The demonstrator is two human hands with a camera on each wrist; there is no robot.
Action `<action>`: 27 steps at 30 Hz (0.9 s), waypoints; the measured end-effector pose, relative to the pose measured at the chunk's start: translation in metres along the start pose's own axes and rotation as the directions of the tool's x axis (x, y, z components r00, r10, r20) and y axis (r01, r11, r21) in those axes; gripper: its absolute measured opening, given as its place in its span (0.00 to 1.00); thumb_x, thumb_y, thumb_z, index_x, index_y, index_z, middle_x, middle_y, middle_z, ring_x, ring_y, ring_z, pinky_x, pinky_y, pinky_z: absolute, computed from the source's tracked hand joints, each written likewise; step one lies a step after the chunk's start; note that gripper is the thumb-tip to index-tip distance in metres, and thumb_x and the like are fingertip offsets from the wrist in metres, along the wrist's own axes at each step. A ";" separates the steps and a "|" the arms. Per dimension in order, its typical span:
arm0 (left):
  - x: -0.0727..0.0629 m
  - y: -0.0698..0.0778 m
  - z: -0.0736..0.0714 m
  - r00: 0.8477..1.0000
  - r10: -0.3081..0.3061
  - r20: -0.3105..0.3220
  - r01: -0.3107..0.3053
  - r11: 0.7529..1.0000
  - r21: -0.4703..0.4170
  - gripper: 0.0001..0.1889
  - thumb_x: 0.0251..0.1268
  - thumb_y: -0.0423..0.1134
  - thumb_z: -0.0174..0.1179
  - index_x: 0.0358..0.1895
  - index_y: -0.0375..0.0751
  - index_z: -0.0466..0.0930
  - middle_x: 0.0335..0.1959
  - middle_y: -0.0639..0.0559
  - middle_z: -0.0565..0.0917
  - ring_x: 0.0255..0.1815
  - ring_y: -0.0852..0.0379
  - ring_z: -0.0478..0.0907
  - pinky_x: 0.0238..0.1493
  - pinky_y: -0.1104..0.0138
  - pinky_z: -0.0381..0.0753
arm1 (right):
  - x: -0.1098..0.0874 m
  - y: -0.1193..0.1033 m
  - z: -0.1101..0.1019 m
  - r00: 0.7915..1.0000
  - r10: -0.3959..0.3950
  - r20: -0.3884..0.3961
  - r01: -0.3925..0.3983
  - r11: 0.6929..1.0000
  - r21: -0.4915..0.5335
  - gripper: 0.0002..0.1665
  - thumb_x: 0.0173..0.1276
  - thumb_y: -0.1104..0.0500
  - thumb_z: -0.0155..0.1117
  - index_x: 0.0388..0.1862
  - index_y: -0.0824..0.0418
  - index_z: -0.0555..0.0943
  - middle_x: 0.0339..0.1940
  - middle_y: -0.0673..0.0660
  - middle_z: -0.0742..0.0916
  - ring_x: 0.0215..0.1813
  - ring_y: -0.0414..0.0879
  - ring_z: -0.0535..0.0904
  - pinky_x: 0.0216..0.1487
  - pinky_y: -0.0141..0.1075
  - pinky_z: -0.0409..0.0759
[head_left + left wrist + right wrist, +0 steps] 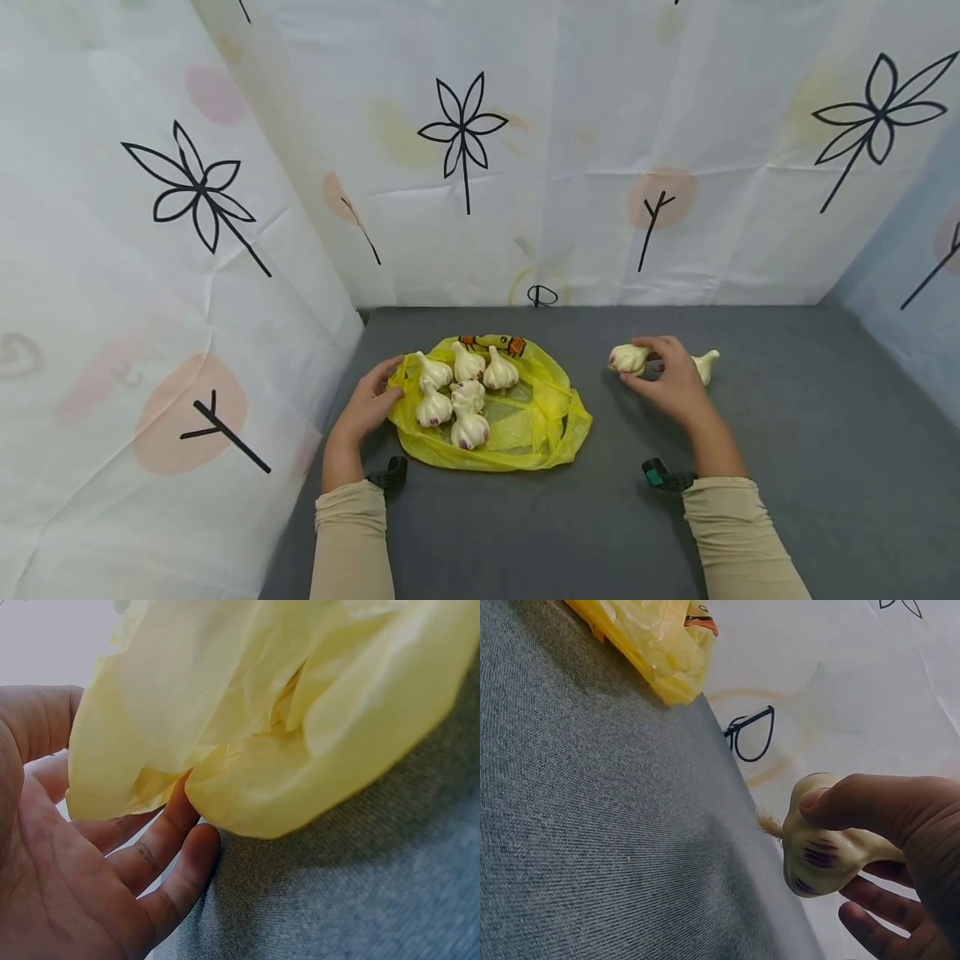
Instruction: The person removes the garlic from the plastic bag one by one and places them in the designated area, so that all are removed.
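Observation:
A yellow plastic bag (525, 442) lies spread on the table, with several white garlic bulbs (501, 371) on its left and middle parts. My left hand (372, 400) holds the bag's left edge. In the left wrist view, the thumb and fingers of that hand (82, 855) are on either side of the thin plastic (247, 750), and some fingertips are hidden by it. To the right of the bag, my right hand (671, 379) pinches one garlic bulb (627, 359) between thumb and fingers. The right wrist view shows this bulb (821, 847) with purple streaks and a root tuft.
Another garlic bulb (706, 365) lies just right of my right hand, partly hidden by it. Dark grey cloth (525, 533) covers the table. A white curtain with flower drawings (600, 150) hangs behind the table and along its left side.

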State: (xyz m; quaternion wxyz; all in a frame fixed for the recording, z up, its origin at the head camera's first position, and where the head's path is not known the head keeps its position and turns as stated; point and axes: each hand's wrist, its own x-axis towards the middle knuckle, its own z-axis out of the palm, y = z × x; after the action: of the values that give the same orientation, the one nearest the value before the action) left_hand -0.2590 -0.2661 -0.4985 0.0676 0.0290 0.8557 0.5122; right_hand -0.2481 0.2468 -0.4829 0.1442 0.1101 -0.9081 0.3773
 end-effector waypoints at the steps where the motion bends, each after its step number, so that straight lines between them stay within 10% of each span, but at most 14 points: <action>1: 0.000 0.000 0.000 1.000 0.003 0.000 -0.003 1.000 -0.003 0.32 0.79 0.36 0.53 0.84 0.49 0.62 0.76 0.33 0.69 0.68 0.35 0.78 0.58 0.57 0.80 | 0.000 0.000 0.000 1.000 0.001 0.003 -0.001 1.000 -0.001 0.35 0.65 0.64 0.79 0.69 0.72 0.78 0.62 0.74 0.77 0.57 0.70 0.79 0.56 0.65 0.80; 27: -0.007 0.002 -0.001 1.000 0.000 -0.009 0.000 1.000 0.011 0.32 0.79 0.35 0.54 0.84 0.49 0.63 0.76 0.32 0.69 0.65 0.35 0.79 0.58 0.56 0.80 | -0.004 0.003 -0.003 0.995 0.063 0.074 -0.062 0.998 -0.010 0.35 0.66 0.67 0.76 0.70 0.74 0.75 0.64 0.76 0.74 0.60 0.72 0.76 0.62 0.65 0.78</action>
State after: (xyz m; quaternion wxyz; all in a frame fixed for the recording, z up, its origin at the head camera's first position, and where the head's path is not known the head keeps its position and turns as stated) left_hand -0.2520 -0.2668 -0.4954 0.0633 0.0271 0.8590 0.5074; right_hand -0.2446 0.2511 -0.4843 0.0988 0.0952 -0.9173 0.3739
